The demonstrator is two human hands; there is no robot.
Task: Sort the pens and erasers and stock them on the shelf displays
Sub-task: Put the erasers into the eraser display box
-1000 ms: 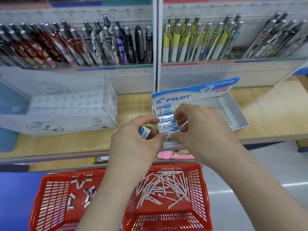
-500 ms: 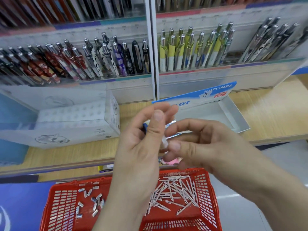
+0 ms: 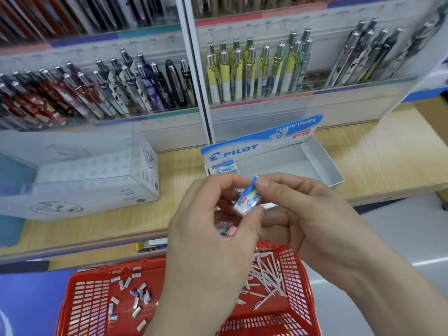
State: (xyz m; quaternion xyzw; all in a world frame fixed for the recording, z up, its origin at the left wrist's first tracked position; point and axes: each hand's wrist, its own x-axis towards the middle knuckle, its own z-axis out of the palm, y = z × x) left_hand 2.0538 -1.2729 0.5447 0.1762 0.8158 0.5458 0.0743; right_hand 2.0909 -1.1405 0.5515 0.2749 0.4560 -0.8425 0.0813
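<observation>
one eraser is pinched between the left hand and right hand, few are seen stocked in the display box (mostly bare), and many are left in the basket.

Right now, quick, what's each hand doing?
Left hand: fingers curled, thumb pinching the bottom of the eraser.
Right hand: pinching the top of the same eraser.

The eraser has a blue-and-white sleeve over a white body. The display box is white inside with a blue-and-white PILOT header. The basket is red mesh. The wooden shelf is pale tan. Pens behind show yellow, white and blue barrels; others are dark red patterned.
</observation>
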